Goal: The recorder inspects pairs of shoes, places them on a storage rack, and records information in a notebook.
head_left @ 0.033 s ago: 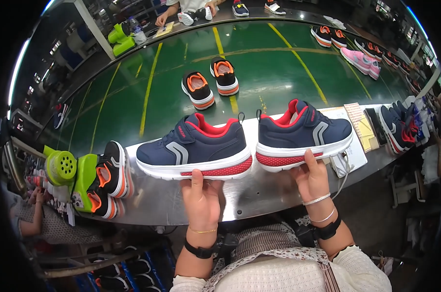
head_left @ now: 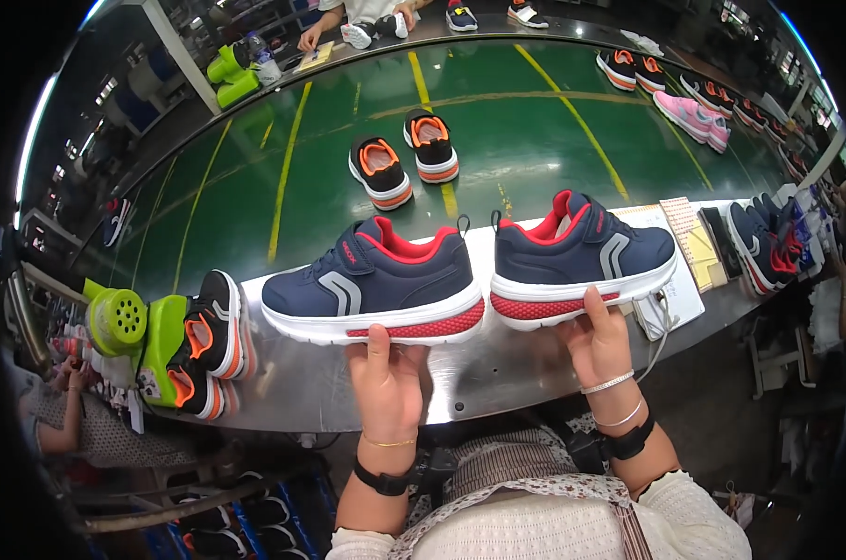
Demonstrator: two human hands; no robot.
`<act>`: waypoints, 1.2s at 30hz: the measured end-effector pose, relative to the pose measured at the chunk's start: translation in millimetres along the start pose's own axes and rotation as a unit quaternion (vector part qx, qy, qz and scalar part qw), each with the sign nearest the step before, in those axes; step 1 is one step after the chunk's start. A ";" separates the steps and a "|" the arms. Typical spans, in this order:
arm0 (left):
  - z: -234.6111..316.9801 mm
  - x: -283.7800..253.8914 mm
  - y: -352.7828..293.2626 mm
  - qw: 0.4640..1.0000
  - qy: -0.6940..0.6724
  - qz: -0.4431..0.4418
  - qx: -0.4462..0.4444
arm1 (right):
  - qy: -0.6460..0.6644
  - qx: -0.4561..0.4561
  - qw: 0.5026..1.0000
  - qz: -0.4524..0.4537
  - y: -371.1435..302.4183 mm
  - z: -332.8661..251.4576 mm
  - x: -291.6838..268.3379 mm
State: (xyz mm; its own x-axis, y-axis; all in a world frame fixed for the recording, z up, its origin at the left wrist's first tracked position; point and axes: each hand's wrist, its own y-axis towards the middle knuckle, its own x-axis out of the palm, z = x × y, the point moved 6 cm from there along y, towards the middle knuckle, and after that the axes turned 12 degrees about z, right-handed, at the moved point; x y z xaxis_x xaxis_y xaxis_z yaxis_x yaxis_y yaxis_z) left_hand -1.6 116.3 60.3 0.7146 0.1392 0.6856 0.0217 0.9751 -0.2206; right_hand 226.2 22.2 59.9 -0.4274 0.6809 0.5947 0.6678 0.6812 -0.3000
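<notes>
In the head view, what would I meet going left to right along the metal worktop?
Lime-green device → black-and-orange shoes → navy shoe in the left hand → second navy shoe in the right hand → dark shoes.

Sharp white glare on the metal table [head_left: 297,387], dim surroundings, fisheye-bent edges

White knit top [head_left: 535,527], striped apron [head_left: 512,459] with floral edging [head_left: 582,485], black wrist straps [head_left: 380,480], gold bracelet [head_left: 390,443], silver bangles [head_left: 608,383].

Red lettering [head_left: 348,252] on both navy shoes [head_left: 409,286]
</notes>
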 end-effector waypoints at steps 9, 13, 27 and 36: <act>7.1 -1.0 0.4 1.000 -0.014 0.002 -0.003 | 0.005 0.003 1.000 -0.014 -5.4 4.1 6.9; 9.2 -1.4 2.6 1.000 -0.009 -0.003 -0.011 | 0.001 0.008 1.000 -0.017 -6.5 4.8 9.4; 16.8 -6.3 8.0 1.000 -0.016 -0.018 -0.012 | 0.010 0.011 1.000 -0.019 -12.7 10.5 21.8; 20.9 -11.9 11.0 1.000 -0.012 -0.014 -0.011 | 0.014 0.007 0.999 -0.030 -14.4 13.7 26.4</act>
State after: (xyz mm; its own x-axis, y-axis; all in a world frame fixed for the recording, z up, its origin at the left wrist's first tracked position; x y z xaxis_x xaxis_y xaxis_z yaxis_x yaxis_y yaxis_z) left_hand -24.5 129.0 64.3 0.6964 0.1160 0.7082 0.0572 0.9747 -0.2159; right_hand 197.0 34.1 69.7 -0.4482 0.6311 0.6331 0.6334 0.7240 -0.2732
